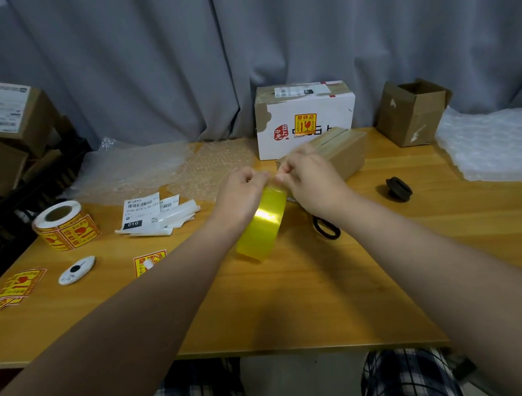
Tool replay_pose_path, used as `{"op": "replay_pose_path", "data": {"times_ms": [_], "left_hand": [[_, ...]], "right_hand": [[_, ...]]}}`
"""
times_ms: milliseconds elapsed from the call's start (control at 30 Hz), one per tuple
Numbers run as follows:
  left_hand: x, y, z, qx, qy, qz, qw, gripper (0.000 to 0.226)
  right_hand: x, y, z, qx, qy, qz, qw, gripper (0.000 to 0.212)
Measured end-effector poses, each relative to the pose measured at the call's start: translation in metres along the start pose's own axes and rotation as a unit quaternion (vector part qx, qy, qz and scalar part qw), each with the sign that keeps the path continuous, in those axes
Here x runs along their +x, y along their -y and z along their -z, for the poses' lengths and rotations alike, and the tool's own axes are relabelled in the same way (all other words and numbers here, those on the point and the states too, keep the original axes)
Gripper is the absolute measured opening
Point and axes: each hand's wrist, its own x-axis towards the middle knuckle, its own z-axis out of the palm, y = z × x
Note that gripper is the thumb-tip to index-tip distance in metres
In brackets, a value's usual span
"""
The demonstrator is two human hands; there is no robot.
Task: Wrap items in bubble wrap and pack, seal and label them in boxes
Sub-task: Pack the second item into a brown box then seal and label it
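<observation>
Fingers (256, 175) curled, pinches upper rim of the yellow tape roll (263, 227) with left hand (242, 191) and right hand (308, 177), near brown box (347, 152).

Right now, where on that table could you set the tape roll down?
The table is bare along its near edge, in front of the tape roll, and rightward, nearer than the scissors and black knob. The left is crowded: sticker roll, shipping labels, loose stickers. Bubble wrap and boxes fill the back.
</observation>
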Motion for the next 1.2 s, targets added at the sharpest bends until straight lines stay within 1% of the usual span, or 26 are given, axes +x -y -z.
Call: {"op": "replay_pose_path", "data": {"times_ms": [100, 133, 200, 233, 267, 300, 333, 367, 400, 433, 467, 500, 533, 567, 633, 700, 800, 867, 900, 933, 1000, 1067, 1100, 1133, 1167, 1200], "left_hand": [[-0.001, 0.010, -0.001, 0.103, 0.056, -0.065, 0.991, 0.007], [-0.002, 0.012, -0.003, 0.123, 0.075, -0.075, 0.987, 0.019], [-0.005, 0.010, -0.006, 0.126, 0.087, -0.072, 0.986, 0.055], [-0.005, 0.008, -0.007, 0.128, 0.075, -0.069, 0.986, 0.069], [-0.007, 0.006, -0.008, 0.134, 0.057, -0.072, 0.987, 0.077], [-0.007, 0.005, -0.009, 0.138, 0.040, -0.076, 0.987, 0.081], [-0.010, 0.003, -0.010, 0.131, 0.037, -0.084, 0.987, 0.082], [-0.012, 0.002, -0.012, 0.115, 0.055, -0.096, 0.987, 0.082], [-0.016, 0.000, -0.015, 0.096, 0.095, -0.105, 0.985, 0.081], [-0.020, -0.003, -0.017, 0.076, 0.146, -0.110, 0.980, 0.078], [-0.023, -0.007, -0.018, 0.056, 0.191, -0.105, 0.974, 0.072], [-0.024, -0.012, -0.018, 0.036, 0.214, -0.098, 0.971, 0.064], [-0.023, -0.017, -0.017, 0.023, 0.208, -0.099, 0.973, 0.055], [-0.019, -0.021, -0.016, 0.016, 0.179, -0.108, 0.978, 0.046], [-0.008, -0.023, -0.014, 0.025, 0.115, -0.128, 0.985, 0.031], [0.004, -0.020, -0.019, 0.062, 0.101, -0.133, 0.984, 0.022], [0.021, -0.012, -0.035, 0.168, 0.125, -0.147, 0.967, 0.021], [0.030, -0.009, -0.045, 0.228, 0.123, -0.150, 0.954, 0.025], [0.035, -0.008, -0.049, 0.241, 0.119, -0.145, 0.952, 0.027], [0.041, -0.008, -0.051, 0.245, 0.114, -0.141, 0.952, 0.029], [0.054, -0.008, -0.053, 0.251, 0.106, -0.136, 0.952, 0.033], [0.068, -0.007, -0.051, 0.271, 0.114, -0.127, 0.947, 0.041], [0.076, -0.006, -0.050, 0.282, 0.130, -0.119, 0.943, 0.048], [0.082, -0.005, -0.050, 0.294, 0.152, -0.107, 0.937, 0.057], [0.088, -0.005, -0.051, 0.308, 0.176, -0.097, 0.930, 0.066], [0.093, -0.004, -0.052, 0.322, 0.200, -0.088, 0.921, 0.074]], "right_hand": [[0.000, -0.003, 0.009, -0.058, 0.000, 0.001, 0.998, 0.020], [-0.002, -0.005, 0.011, -0.066, 0.001, -0.006, 0.998, 0.023], [-0.005, -0.012, 0.012, -0.055, 0.002, -0.039, 0.998, 0.032], [-0.006, -0.015, 0.012, -0.015, -0.001, -0.062, 0.998, 0.037], [-0.009, -0.018, 0.010, 0.056, 0.003, -0.098, 0.994, 0.042], [-0.012, -0.018, 0.009, 0.152, 0.027, -0.151, 0.976, 0.049], [-0.018, -0.014, 0.008, 0.257, 0.074, -0.218, 0.938, 0.060], [-0.022, -0.014, 0.004, 0.317, 0.122, -0.271, 0.901, 0.075], [-0.026, -0.015, -0.001, 0.339, 0.150, -0.293, 0.882, 0.091], [-0.031, -0.021, -0.006, 0.339, 0.153, -0.297, 0.879, 0.096], [-0.035, -0.026, -0.006, 0.339, 0.136, -0.292, 0.884, 0.086], [-0.038, -0.032, -0.003, 0.341, 0.107, -0.296, 0.886, 0.064], [-0.040, -0.040, 0.004, 0.351, 0.082, -0.308, 0.880, 0.042], [-0.041, -0.050, 0.015, 0.368, 0.065, -0.320, 0.871, 0.029], [-0.045, -0.069, 0.044, 0.399, 0.072, -0.339, 0.849, 0.025], [-0.051, -0.089, 0.072, 0.400, 0.099, -0.362, 0.836, 0.028], [-0.064, -0.124, 0.100, 0.329, 0.096, -0.415, 0.843, 0.035], [-0.069, -0.143, 0.107, 0.288, 0.050, -0.445, 0.846, 0.045], [-0.068, -0.151, 0.107, 0.244, 0.025, -0.449, 0.859, 0.048], [-0.067, -0.157, 0.107, 0.178, 0.014, -0.446, 0.877, 0.045], [-0.061, -0.162, 0.106, 0.040, 0.030, -0.420, 0.906, 0.040], [-0.053, -0.155, 0.104, -0.107, 0.057, -0.396, 0.910, 0.040], [-0.050, -0.147, 0.102, -0.179, 0.045, -0.367, 0.912, 0.034], [-0.046, -0.140, 0.098, -0.226, 0.013, -0.319, 0.920, 0.028], [-0.041, -0.130, 0.092, -0.230, -0.016, -0.257, 0.938, 0.034], [-0.036, -0.120, 0.083, -0.185, -0.015, -0.202, 0.962, 0.041]]}}
